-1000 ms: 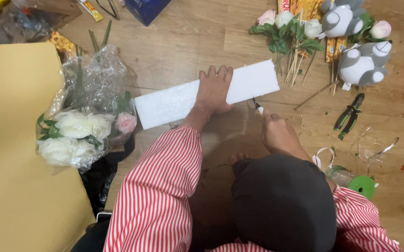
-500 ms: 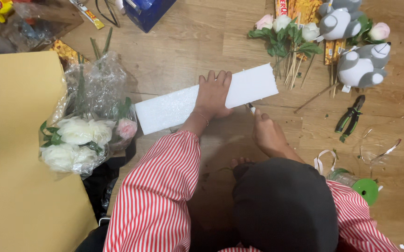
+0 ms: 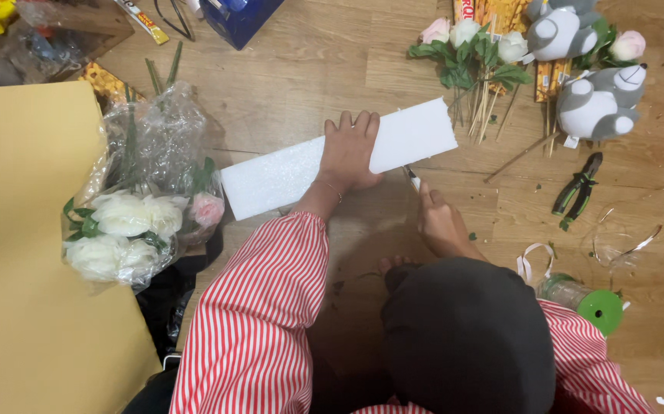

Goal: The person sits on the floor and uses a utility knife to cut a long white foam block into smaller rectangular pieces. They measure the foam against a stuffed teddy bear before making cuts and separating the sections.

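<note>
A long white foam block (image 3: 271, 178) lies on the wooden floor. My left hand (image 3: 350, 150) presses flat on its middle, fingers spread over the top. Just below the block's near edge, my right hand (image 3: 441, 224) grips a small cutter (image 3: 412, 179). Its blade tip touches that edge, right of my left hand. Both sleeves are red-and-white striped.
A plastic-wrapped bunch of white and pink flowers (image 3: 136, 222) lies left, beside a large yellow board (image 3: 25, 253). Loose flower stems (image 3: 474, 57) and two grey plush toys (image 3: 596, 100) sit at the back right. Pliers (image 3: 577, 190), a green spool (image 3: 596, 305) and ribbon lie right.
My right hand and the cutter have slid slightly left along the block's near edge. My left hand stays pressed on the foam.
</note>
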